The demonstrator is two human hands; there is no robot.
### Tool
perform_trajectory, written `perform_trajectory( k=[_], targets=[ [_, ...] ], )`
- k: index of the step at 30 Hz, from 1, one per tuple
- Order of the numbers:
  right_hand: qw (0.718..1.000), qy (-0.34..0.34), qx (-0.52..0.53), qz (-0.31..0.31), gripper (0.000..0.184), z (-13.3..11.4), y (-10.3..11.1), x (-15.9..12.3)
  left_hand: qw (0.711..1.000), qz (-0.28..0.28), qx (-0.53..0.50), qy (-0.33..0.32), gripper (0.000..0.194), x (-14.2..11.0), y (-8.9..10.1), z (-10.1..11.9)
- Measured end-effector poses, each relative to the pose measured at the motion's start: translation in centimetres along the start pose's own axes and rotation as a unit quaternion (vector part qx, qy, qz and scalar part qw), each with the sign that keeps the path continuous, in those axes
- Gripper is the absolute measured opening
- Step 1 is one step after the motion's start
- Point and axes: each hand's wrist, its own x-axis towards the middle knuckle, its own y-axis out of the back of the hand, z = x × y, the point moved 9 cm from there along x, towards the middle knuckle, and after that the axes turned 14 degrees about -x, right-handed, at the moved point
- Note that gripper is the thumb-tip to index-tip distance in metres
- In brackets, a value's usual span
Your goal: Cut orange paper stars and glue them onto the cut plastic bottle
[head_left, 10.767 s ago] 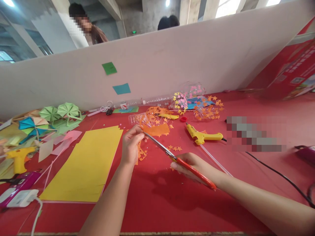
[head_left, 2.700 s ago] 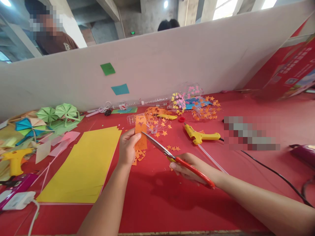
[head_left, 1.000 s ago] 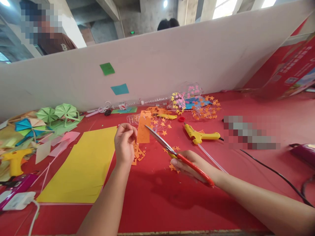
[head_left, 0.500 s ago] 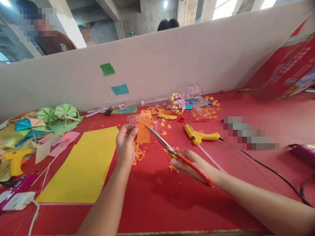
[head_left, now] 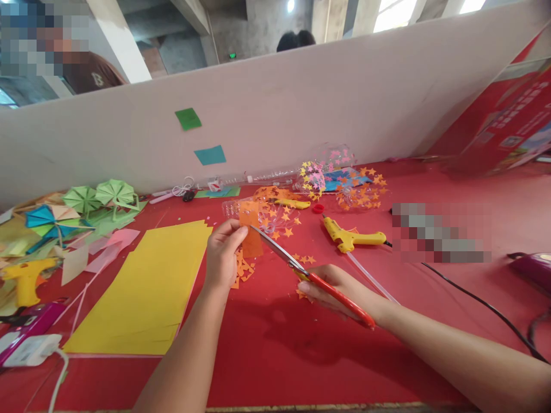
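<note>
My left hand (head_left: 222, 256) pinches a strip of orange paper (head_left: 251, 229) and holds it upright above the red table (head_left: 275, 350). My right hand (head_left: 333, 289) grips red-handled scissors (head_left: 312, 277), whose blades reach up-left to the strip's right edge. Small orange paper scraps (head_left: 242, 267) lie on the table just below the strip. A few orange stars (head_left: 303, 259) lie beside the blades.
A yellow paper sheet (head_left: 146, 287) lies left of my left arm. A yellow glue gun (head_left: 353, 236) with a black cable (head_left: 482, 301) lies to the right. Star-covered clear bottles (head_left: 327, 172) sit near the white partition (head_left: 275, 109). Folded paper fans (head_left: 99, 198) and another glue gun (head_left: 26, 278) lie far left.
The orange strip has come down a little and the scissor blades have closed in on its right edge. A person behind the partition has shifted left.
</note>
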Motion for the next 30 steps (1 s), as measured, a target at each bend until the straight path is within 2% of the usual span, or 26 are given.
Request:
perform_trajectory(
  k=[6,11,18,25,30],
  targets=[
    [1.0,0.01,0.0,-0.022,0.052,-0.1,-0.3,-0.1,1.0,-0.002,0.016,-0.012,0.011,0.0,0.2,0.2],
    [0.999,0.038,-0.017,-0.019,0.053,-0.6,-0.4,-0.2,1.0,-0.01,-0.009,-0.001,0.011,-0.2,-0.4,0.1],
    [0.999,0.019,-0.016,-0.023,0.057,-0.6,-0.5,-0.3,0.999,-0.024,-0.023,0.009,0.009,-0.5,-1.2,-0.3],
    [0.998,0.038,0.003,-0.042,0.065,-0.6,-0.8,-0.4,0.999,-0.037,-0.018,0.023,0.008,-0.6,-1.4,-0.7],
    [0.999,0.024,0.004,-0.036,0.066,-0.5,-0.6,-0.3,0.999,-0.033,-0.005,0.03,0.008,-0.5,-1.2,-0.6]
  ],
)
